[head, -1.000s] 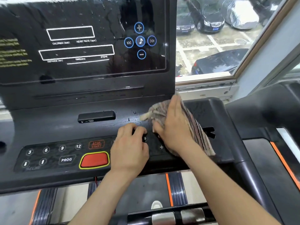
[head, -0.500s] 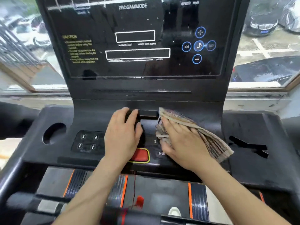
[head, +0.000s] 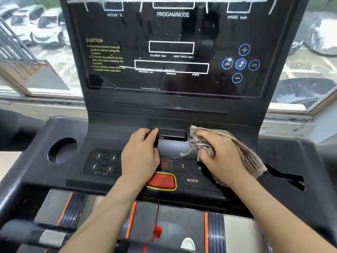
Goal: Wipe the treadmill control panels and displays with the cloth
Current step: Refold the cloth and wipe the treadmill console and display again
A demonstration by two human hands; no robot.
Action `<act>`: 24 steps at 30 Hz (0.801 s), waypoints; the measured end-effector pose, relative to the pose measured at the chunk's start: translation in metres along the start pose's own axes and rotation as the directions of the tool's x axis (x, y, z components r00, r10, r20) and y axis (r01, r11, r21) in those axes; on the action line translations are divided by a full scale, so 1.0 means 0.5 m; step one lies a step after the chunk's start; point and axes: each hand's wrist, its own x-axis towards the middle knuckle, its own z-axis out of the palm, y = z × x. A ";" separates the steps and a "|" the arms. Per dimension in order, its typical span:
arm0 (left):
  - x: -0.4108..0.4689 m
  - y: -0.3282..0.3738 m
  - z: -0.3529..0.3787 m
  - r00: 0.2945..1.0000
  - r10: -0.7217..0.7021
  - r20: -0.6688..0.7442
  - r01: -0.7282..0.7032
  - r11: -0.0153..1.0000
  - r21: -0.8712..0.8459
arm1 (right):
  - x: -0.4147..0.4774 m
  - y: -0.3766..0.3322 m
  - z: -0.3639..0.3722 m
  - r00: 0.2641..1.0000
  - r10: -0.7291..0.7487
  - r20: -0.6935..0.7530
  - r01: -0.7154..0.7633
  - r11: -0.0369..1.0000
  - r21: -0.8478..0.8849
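Note:
A black treadmill console fills the view, with a glossy display (head: 171, 52) above and a button panel (head: 191, 172) below. My right hand (head: 222, 157) presses a striped brown-grey cloth (head: 242, 154) flat against the panel's right part, just right of a small black box (head: 172, 135). My left hand (head: 140, 156) rests on the panel's middle, fingers curled around the left end of that black box. A red oval button (head: 161, 180) shows between my wrists.
A round cup hole (head: 62, 149) sits in the console's left wing, and a jagged slot (head: 286, 178) in the right wing. A red safety cord (head: 157, 216) hangs over the belt deck (head: 175, 227). Windows behind show parked cars.
The view has swung left, so the console is now centred. My left hand moved up from the buttons to the black box; the cloth hand stays beside the box's right end.

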 end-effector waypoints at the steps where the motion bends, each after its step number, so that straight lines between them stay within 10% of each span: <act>1: 0.001 0.001 0.000 1.000 0.002 0.002 -0.002 1.000 -0.001 | 0.008 -0.020 0.026 1.000 -0.007 -0.014 0.007 1.000 -0.003; 10: 0.000 0.003 -0.005 1.000 0.000 -0.013 0.000 1.000 0.002 | 0.056 -0.098 0.088 0.969 -0.165 0.185 0.137 0.978 0.154; 19: -0.012 0.042 -0.003 0.991 -0.129 0.037 0.131 0.989 -0.068 | -0.113 -0.048 -0.025 0.942 -0.012 0.335 0.069 0.985 -0.157; 24: -0.054 0.112 0.009 0.993 0.113 -0.035 -0.118 0.960 -0.254 | -0.077 0.004 -0.052 0.885 -0.127 0.448 0.192 0.976 -0.103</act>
